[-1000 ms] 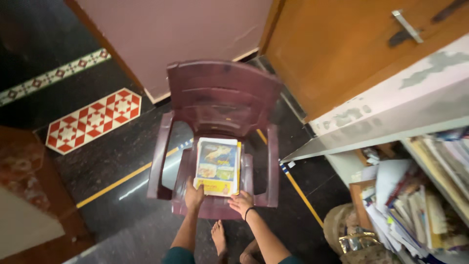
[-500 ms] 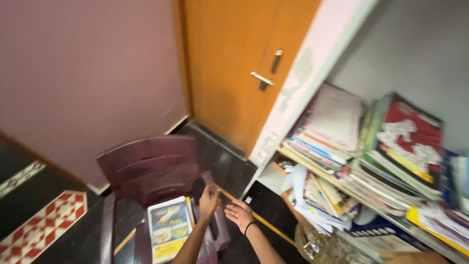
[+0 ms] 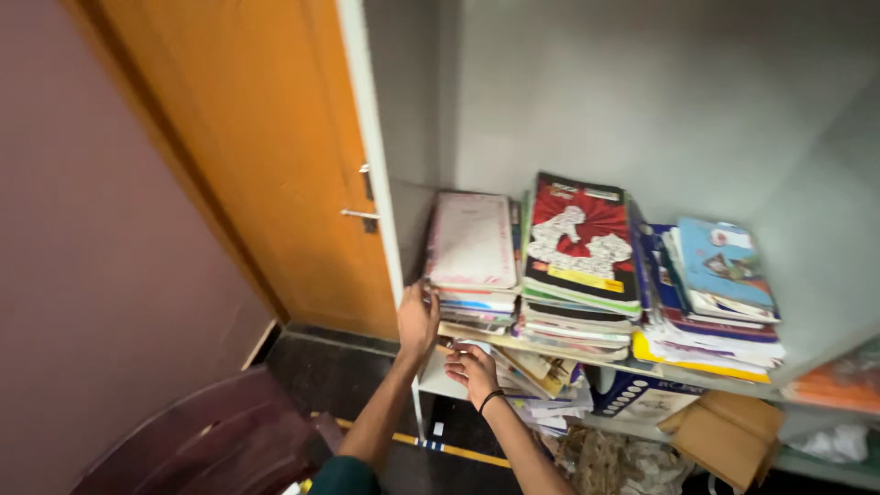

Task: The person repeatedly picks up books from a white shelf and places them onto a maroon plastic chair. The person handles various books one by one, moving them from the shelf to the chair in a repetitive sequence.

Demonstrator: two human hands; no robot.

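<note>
My left hand reaches up to the left end of a stack of books and magazines topped by a pale pink-bordered book, its fingers touching the stack's near left corner. My right hand, a dark band on its wrist, is just below the shelf edge with the palm turned up, fingers apart, close to the stack's underside. Beside that stack lies another, topped by a red and white covered book. Whether either hand grips anything is unclear.
A third pile with a light blue cover sits to the right on the shelf. Loose papers, a blue box and a brown cardboard piece lie below. An orange wooden door stands left; a maroon plastic chair is at the bottom left.
My view swung from the chair, where both hands rested at a stack of magazines, up to the shelf. Both hands left the chair and rose to the leftmost book stack.
</note>
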